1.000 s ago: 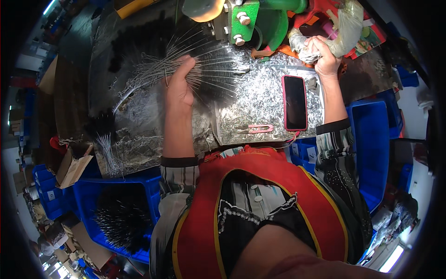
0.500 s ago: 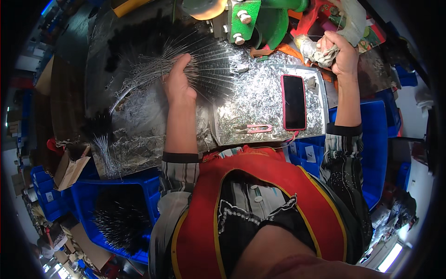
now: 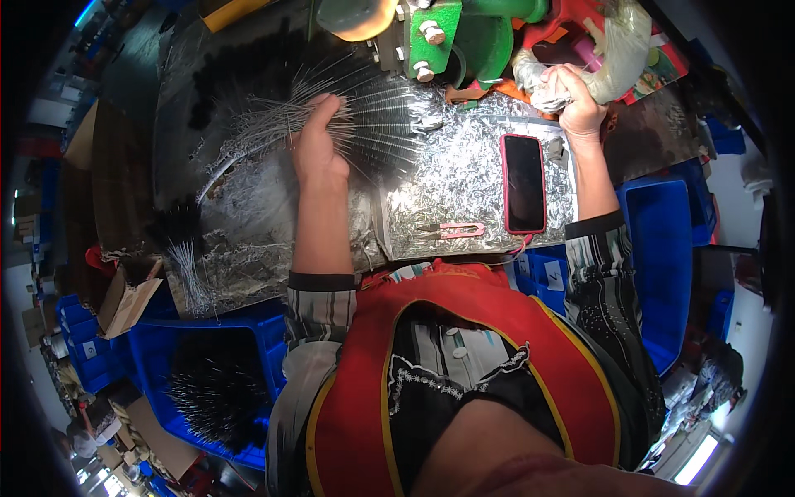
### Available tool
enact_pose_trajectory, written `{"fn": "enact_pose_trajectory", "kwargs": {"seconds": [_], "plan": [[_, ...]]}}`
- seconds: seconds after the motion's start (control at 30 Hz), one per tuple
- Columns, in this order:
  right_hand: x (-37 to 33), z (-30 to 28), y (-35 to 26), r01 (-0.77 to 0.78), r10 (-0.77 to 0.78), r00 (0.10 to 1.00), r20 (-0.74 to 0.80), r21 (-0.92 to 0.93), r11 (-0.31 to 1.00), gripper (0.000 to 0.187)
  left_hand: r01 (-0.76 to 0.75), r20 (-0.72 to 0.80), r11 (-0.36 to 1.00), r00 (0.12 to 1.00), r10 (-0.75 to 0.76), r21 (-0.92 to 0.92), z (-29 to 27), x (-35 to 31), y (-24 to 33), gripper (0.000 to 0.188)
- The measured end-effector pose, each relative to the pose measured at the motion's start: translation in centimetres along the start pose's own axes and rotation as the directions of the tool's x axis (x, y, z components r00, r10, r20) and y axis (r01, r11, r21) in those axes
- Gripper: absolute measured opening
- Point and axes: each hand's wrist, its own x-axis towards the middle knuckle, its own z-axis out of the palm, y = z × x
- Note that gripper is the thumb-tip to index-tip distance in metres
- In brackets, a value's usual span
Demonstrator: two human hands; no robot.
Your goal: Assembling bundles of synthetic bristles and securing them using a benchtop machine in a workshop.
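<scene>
Dark, scuffed worktop [image 3: 178, 153] noted, its surface strewn with pale fibrous scraps [image 3: 257, 219] on the left side. A mass of black bristles [image 3: 248, 62] is spread over its far left part. A bundle of thin wire stems [image 3: 190, 277] with black bristle ends is laid at the near left corner. To the right, a shallow tray [image 3: 464, 250] is set down, its floor covered with silvery metal clippings [image 3: 464, 178]. On the clippings, pink-handled snips [image 3: 461, 229] are placed near, and a red-cased phone [image 3: 524, 184] right.
</scene>
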Motion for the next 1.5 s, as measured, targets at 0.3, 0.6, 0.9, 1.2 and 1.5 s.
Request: {"fn": "enact_pose_trajectory", "kwargs": {"seconds": [0.3, 0.6, 0.9, 1.2, 1.5], "plan": [[4.1, 0.1, -6.8, -0.571, 0.560, 0.819, 0.128, 0.275, 0.773, 0.035, 0.008, -0.009, 0.998, 1.000, -0.009, -0.069, -1.8, 0.4, -0.4, 0.018], [4.8, -0.1, -8.2, -0.646, 0.646, 0.758, 0.088, 0.234, 0.726, 0.036, -0.008, -0.015, 0.998, 1.000, 0.007, -0.069, -0.7, 0.4, -0.2, 0.019], [1.5, 0.3, -3.4, -0.236, 0.265, 0.964, -0.034, 0.356, 0.904, 0.012, -0.080, -0.020, 0.996, 0.997, 0.080, -0.040, -0.8, 0.6, -0.7, 0.018], [3.9, 1.1, -9.0, -0.621, 0.620, 0.776, 0.117, 0.317, 0.717, 0.032, -0.092, 0.048, 0.995, 0.995, 0.091, 0.038, -1.3, 0.1, -0.1, 0.015], [5.8, -0.2, -8.6, -0.656, 0.643, 0.753, 0.142, 0.242, 0.715, 0.034, -0.109, -0.013, 0.994, 0.994, 0.109, 0.024, -0.9, 0.5, -0.5, 0.014]]}}
